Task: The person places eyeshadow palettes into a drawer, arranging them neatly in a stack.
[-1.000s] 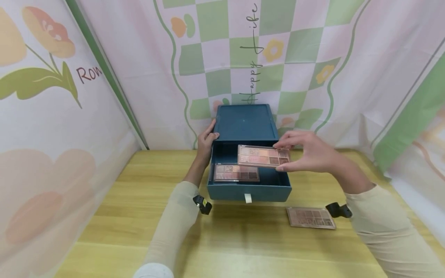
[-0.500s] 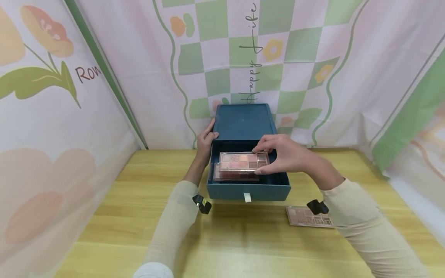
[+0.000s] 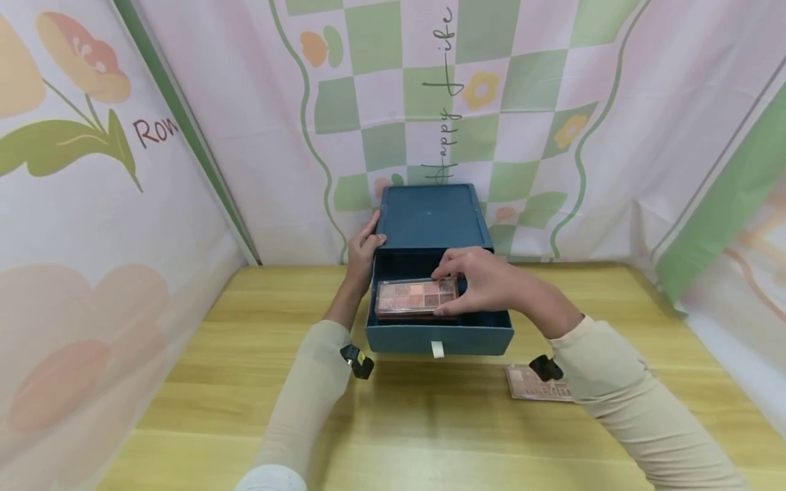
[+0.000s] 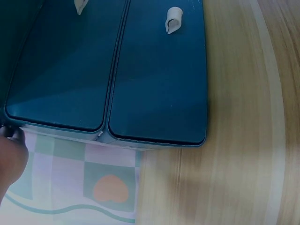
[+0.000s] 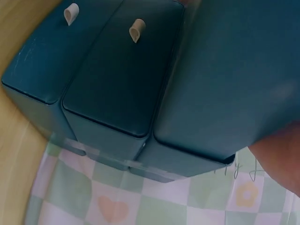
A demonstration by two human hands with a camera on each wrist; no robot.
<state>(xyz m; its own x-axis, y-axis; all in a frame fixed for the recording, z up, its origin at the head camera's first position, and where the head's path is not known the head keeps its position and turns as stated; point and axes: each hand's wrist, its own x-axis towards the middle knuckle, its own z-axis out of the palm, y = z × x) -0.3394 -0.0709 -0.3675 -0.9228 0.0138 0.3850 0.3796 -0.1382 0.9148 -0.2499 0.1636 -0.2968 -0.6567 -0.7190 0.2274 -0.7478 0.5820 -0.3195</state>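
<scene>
In the head view, a blue drawer cabinet (image 3: 430, 217) has its top drawer (image 3: 439, 341) pulled out. My right hand (image 3: 485, 281) pinches the right end of an eyeshadow palette (image 3: 408, 298) between thumb and fingers, inside the drawer. This palette lies over another one, which is almost wholly hidden beneath it. My left hand (image 3: 362, 254) rests against the cabinet's left side, its thumb at the front corner and its fingers along the side. A further eyeshadow palette (image 3: 522, 383) lies on the table, partly covered by my right wrist camera.
Below the pulled-out drawer, two shut drawers with pale pull tabs show in the left wrist view: an upper drawer (image 4: 65, 65) and a lower drawer (image 4: 159, 79). A wooden table (image 3: 245, 368) carries the cabinet. Printed curtains (image 3: 245, 136) hang close behind and at both sides.
My right hand has moved left and down with the eyeshadow palette, from above the drawer onto the palette lying inside. My left hand stays at the cabinet's side.
</scene>
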